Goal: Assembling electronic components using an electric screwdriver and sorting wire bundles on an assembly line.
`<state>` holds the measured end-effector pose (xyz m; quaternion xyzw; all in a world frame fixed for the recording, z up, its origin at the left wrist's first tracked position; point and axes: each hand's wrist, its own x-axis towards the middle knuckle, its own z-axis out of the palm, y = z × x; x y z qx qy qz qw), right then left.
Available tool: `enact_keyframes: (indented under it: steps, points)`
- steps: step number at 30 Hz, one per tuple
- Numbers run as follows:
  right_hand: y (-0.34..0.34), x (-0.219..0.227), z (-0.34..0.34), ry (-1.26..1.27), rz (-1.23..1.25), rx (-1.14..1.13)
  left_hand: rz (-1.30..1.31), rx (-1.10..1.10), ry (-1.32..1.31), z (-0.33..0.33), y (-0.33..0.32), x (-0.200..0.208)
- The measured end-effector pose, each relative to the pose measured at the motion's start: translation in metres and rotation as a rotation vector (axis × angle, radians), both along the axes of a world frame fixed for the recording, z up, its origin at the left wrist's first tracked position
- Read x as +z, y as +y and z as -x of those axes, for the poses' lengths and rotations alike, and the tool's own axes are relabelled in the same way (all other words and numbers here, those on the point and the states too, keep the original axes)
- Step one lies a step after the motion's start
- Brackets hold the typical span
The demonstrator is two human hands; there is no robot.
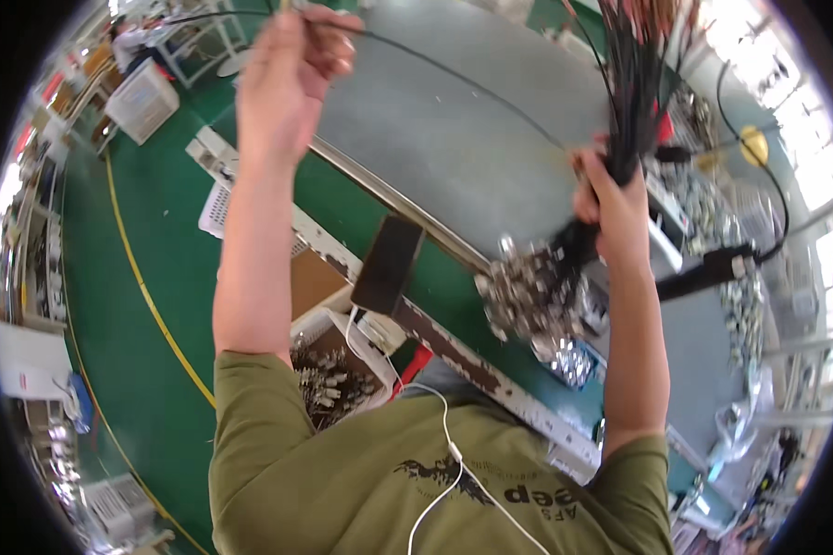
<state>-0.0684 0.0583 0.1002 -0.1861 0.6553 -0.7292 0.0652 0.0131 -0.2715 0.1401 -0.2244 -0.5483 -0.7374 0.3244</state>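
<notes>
My left hand [292, 79], raised at the upper left, has its fingers closed on a thin black wire [463, 79]. From there the wire runs across above the grey tabletop [491, 176] toward my other hand. On the right, my right hand [615, 208] grips a thick bundle of black wires [631, 111]. The bundle's upper strands fan out and look reddish brown. Shiny silver metal ends [532, 296] hang in a cluster below that fist, blurred. Whether the stretched wire still belongs to the bundle, I cannot tell.
A dark phone [389, 264] with a white cable lies by the worn table rail [463, 361]. Near my body stands a box of small metal parts [338, 384]. A black tool-like handle with a cord [713, 270] is beside my right forearm. A white crate [143, 102] sits far left.
</notes>
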Motion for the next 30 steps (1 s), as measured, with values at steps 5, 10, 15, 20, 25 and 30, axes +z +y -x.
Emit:
enact_keyframes:
  steps: [5, 10, 15, 20, 25, 30]
  points:
    - [-0.016, -0.026, 0.035, 0.181, 0.077, -0.125, -0.589, -0.938, 0.144, 0.032, 0.024, 0.018]
    - [-0.015, -0.040, 0.039, 0.131, 0.059, -0.170, 0.629, 0.271, -0.374, 0.052, 0.092, -0.011]
    - [-0.022, -0.047, 0.045, 0.173, 0.151, -0.063, 0.618, 0.179, -0.352, 0.091, 0.133, -0.029]
    - [-0.016, -0.027, 0.039, 0.188, 0.210, -0.034, 0.614, 0.091, -0.202, 0.109, 0.160, -0.017]
    - [-0.013, -0.043, 0.041, 0.118, 0.048, -0.044, 0.724, 0.169, -0.285, 0.107, 0.158, -0.030]
    - [-0.022, -0.034, 0.011, 0.106, -0.007, -0.127, 0.504, 0.456, -0.109, 0.066, 0.165, -0.011]
